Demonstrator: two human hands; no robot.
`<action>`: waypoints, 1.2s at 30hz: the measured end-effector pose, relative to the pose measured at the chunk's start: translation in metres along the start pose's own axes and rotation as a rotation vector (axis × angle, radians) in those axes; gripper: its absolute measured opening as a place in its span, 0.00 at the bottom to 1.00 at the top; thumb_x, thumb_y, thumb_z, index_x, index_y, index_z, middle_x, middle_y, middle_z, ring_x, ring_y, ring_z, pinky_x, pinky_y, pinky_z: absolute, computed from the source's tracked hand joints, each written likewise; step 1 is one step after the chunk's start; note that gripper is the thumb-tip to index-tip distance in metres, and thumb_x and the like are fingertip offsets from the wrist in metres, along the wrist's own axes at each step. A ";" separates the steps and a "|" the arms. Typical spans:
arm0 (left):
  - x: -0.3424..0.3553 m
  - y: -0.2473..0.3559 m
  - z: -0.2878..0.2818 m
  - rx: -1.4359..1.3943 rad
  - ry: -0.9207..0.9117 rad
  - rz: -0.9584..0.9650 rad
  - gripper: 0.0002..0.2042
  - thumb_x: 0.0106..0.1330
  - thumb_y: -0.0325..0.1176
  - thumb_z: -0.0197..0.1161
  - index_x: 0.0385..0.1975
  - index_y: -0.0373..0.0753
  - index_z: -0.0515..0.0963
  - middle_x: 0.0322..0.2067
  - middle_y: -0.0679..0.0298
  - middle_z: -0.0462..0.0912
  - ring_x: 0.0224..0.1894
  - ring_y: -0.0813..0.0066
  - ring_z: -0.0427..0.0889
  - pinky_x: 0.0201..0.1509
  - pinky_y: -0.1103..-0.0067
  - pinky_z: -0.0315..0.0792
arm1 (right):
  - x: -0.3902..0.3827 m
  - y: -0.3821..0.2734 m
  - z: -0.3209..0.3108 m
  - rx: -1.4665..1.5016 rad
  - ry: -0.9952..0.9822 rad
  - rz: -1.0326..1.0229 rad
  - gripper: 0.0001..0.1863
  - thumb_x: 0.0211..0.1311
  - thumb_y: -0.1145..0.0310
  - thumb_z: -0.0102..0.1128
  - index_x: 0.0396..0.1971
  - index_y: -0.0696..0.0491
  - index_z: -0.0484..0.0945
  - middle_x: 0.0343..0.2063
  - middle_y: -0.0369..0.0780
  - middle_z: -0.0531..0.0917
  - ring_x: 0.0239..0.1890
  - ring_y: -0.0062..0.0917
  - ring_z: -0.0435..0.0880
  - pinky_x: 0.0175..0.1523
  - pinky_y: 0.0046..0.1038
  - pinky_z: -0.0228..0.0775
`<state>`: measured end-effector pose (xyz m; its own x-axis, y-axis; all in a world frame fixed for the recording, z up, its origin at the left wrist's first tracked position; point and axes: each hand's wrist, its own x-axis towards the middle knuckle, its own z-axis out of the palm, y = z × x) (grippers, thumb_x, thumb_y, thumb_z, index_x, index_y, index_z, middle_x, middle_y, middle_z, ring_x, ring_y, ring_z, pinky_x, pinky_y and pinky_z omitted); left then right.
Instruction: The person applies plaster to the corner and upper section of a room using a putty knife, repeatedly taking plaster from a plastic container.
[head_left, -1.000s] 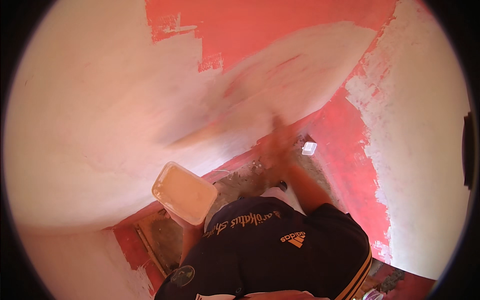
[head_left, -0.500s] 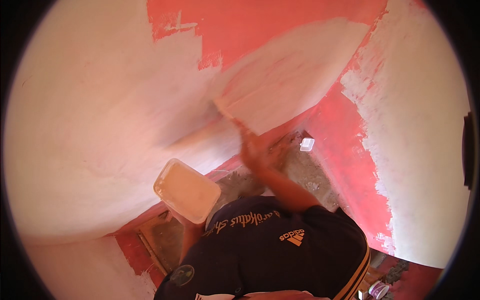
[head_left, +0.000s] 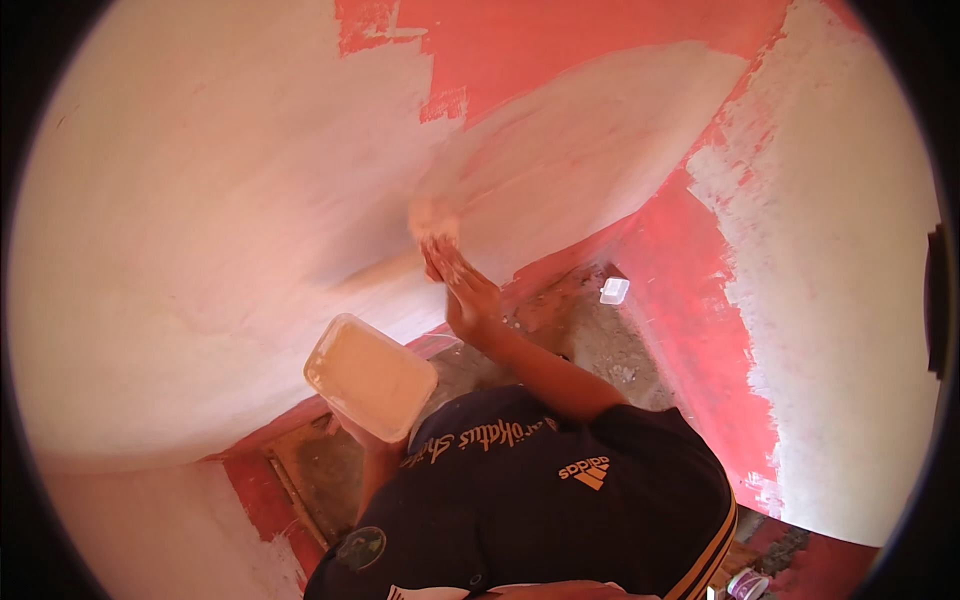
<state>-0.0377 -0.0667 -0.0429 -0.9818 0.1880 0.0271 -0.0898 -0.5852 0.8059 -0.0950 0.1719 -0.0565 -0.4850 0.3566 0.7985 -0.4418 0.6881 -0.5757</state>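
Note:
My right hand (head_left: 466, 290) is raised before the wall, fingers closed on a flat, pale-coated blade (head_left: 433, 218), blurred by motion. The blade is at the wall (head_left: 250, 200), where a creamy white coat covers much of the red paint. Below and to the left, my left hand (head_left: 350, 428) supports a rectangular tub (head_left: 419, 407) with rounded corners, tilted and filled with pale cream paste. The tub hides most of the left fingers. Paste smears show on the right fingers.
A red and white wall (head_left: 690, 290) meets the coated one in a corner on the right. On the dirty floor (head_left: 610, 345) lies a small white container (head_left: 614, 291). A purple and white tub (head_left: 748, 584) stands at lower right; a wooden strip (head_left: 297, 502) lies at lower left.
My right hand has moved a little up and left along the wall, and the blade has turned its flat face into view. The tub in my left hand has barely moved.

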 end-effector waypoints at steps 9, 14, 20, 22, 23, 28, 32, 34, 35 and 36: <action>0.001 -0.004 -0.019 -0.176 0.000 -0.068 0.32 0.73 0.63 0.38 0.66 0.46 0.64 0.60 0.64 0.71 0.60 0.63 0.73 0.60 0.65 0.72 | 0.120 0.164 -0.173 -0.106 0.763 0.549 0.19 0.75 0.70 0.45 0.60 0.60 0.73 0.54 0.45 0.81 0.52 0.29 0.82 0.55 0.26 0.73; 0.004 -0.011 -0.035 0.160 0.122 -0.059 0.31 0.73 0.63 0.39 0.66 0.47 0.64 0.60 0.65 0.72 0.59 0.63 0.74 0.60 0.65 0.73 | 0.081 0.109 -0.054 -0.386 0.436 0.216 0.21 0.69 0.77 0.46 0.61 0.60 0.72 0.55 0.48 0.80 0.53 0.37 0.83 0.53 0.30 0.75; -0.004 0.000 -0.013 -0.124 0.211 -0.178 0.30 0.73 0.63 0.39 0.64 0.47 0.65 0.59 0.66 0.72 0.58 0.65 0.75 0.59 0.65 0.74 | -0.005 0.004 -0.036 -0.115 -0.025 0.170 0.20 0.70 0.78 0.45 0.60 0.58 0.74 0.41 0.50 0.85 0.39 0.38 0.86 0.44 0.31 0.78; -0.009 -0.007 -0.027 -0.213 0.005 -0.097 0.30 0.73 0.62 0.39 0.64 0.46 0.65 0.58 0.66 0.73 0.57 0.65 0.76 0.57 0.66 0.75 | -0.011 0.034 -0.086 -0.194 -0.110 0.379 0.19 0.75 0.71 0.44 0.60 0.58 0.74 0.40 0.44 0.84 0.39 0.30 0.83 0.47 0.29 0.75; -0.010 -0.007 -0.023 -0.218 0.006 -0.097 0.30 0.73 0.62 0.39 0.64 0.46 0.65 0.58 0.66 0.73 0.57 0.65 0.76 0.57 0.66 0.75 | 0.006 0.067 -0.114 -0.163 0.087 0.472 0.19 0.76 0.68 0.44 0.59 0.59 0.75 0.41 0.41 0.83 0.41 0.26 0.81 0.50 0.27 0.73; -0.011 0.004 0.022 -0.232 0.108 -0.112 0.30 0.73 0.62 0.40 0.63 0.46 0.67 0.55 0.66 0.75 0.54 0.65 0.78 0.55 0.66 0.76 | 0.120 0.233 -0.278 -0.130 0.732 0.648 0.17 0.74 0.64 0.52 0.50 0.63 0.78 0.39 0.38 0.83 0.36 0.20 0.80 0.43 0.21 0.74; 0.004 0.001 0.036 0.046 0.065 -0.051 0.30 0.73 0.62 0.40 0.63 0.46 0.67 0.55 0.66 0.76 0.54 0.65 0.78 0.55 0.65 0.76 | 0.174 0.340 -0.344 -0.495 0.784 0.420 0.17 0.71 0.63 0.53 0.49 0.60 0.80 0.40 0.41 0.85 0.35 0.25 0.83 0.42 0.27 0.76; -0.005 -0.005 0.036 -0.294 0.190 -0.123 0.29 0.73 0.61 0.41 0.62 0.46 0.67 0.54 0.66 0.76 0.54 0.65 0.78 0.55 0.65 0.76 | 0.194 0.333 -0.289 -0.533 0.624 0.357 0.17 0.70 0.64 0.52 0.51 0.58 0.80 0.42 0.47 0.86 0.42 0.34 0.86 0.46 0.32 0.76; -0.015 -0.005 0.033 -0.281 0.228 -0.088 0.29 0.73 0.61 0.41 0.62 0.46 0.67 0.54 0.66 0.76 0.54 0.65 0.78 0.55 0.65 0.76 | 0.201 0.287 -0.233 -0.501 0.573 0.395 0.18 0.70 0.67 0.50 0.54 0.58 0.79 0.47 0.49 0.84 0.47 0.38 0.84 0.51 0.33 0.75; -0.020 -0.008 0.034 -0.331 0.213 -0.080 0.27 0.71 0.61 0.46 0.59 0.48 0.69 0.50 0.70 0.77 0.51 0.66 0.78 0.57 0.67 0.74 | 0.202 0.236 -0.195 -0.331 0.553 0.476 0.18 0.70 0.70 0.48 0.56 0.59 0.78 0.50 0.49 0.84 0.50 0.38 0.83 0.55 0.33 0.73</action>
<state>-0.0116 -0.0387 -0.0296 -0.9792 0.0957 -0.1788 -0.1819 -0.8043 0.5657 -0.1503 0.5293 0.0029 -0.0822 0.8610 0.5019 0.0068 0.5041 -0.8636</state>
